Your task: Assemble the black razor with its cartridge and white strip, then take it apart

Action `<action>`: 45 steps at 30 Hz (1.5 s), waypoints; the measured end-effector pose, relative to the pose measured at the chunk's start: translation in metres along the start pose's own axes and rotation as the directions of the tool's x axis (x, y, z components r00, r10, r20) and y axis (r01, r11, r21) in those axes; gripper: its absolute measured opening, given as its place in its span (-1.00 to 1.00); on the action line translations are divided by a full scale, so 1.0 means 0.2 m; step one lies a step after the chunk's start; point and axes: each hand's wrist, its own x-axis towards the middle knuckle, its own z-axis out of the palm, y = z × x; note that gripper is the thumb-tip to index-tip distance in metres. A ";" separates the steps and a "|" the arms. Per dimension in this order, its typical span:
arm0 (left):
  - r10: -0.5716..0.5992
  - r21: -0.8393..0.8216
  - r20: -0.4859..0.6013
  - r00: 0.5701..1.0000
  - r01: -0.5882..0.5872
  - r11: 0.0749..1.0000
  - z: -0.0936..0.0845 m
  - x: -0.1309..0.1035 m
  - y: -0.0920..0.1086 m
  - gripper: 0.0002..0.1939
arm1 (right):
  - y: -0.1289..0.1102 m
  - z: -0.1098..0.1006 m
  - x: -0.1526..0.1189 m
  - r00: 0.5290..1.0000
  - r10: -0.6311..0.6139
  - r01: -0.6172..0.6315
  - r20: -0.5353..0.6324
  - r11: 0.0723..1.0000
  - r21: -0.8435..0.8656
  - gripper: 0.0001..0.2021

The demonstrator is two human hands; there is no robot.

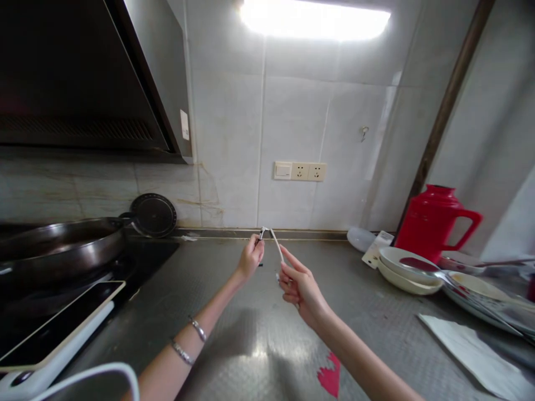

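A white strip, perhaps a cable, rises from the right fingers.

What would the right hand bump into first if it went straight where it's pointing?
Probably the left hand, just ahead of the right hand. Depth is hard to judge here, so it might slip past toward the tiled wall.

I view a metal counter: flask, back right corner; bowls, in front of it; paper, toward right edge; red patch, toward front edge; hob, toward left edge.
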 end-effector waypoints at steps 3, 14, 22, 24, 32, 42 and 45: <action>0.001 0.003 0.013 1.000 -0.001 1.000 0.01 0.00 0.01 -0.76 | -0.01 0.00 -0.01 1.000 -0.014 0.014 -0.018 1.000 0.021 -0.39; 0.010 0.005 -0.017 1.000 -0.010 1.000 0.02 -0.01 0.00 -0.74 | 0.01 0.04 -0.02 0.998 -0.033 0.036 -0.058 0.998 0.059 -0.37; 0.005 0.006 -0.037 0.999 -0.004 1.000 0.00 0.00 0.01 -0.73 | 0.06 0.08 -0.04 0.997 -0.018 0.022 -0.072 0.998 0.051 -0.35; 0.002 -0.001 -0.040 0.999 -0.002 1.000 0.00 0.00 0.01 -0.73 | 0.06 0.08 -0.04 0.996 -0.031 0.036 -0.085 0.998 0.057 -0.35; 0.007 0.030 -0.051 0.999 -0.005 1.000 0.01 0.00 -0.01 -0.76 | 0.06 0.11 0.01 0.996 -0.033 0.039 -0.078 0.996 0.078 -0.34; 0.007 0.048 -0.048 0.999 -0.005 0.999 0.01 0.00 -0.01 -0.76 | 0.02 0.12 0.04 0.998 -0.021 0.031 -0.065 0.985 0.170 -0.37; 0.014 0.038 -0.058 0.998 -0.012 0.999 0.00 0.00 -0.01 -0.76 | 0.05 0.12 0.01 0.999 0.020 -0.012 -0.046 0.985 0.172 -0.39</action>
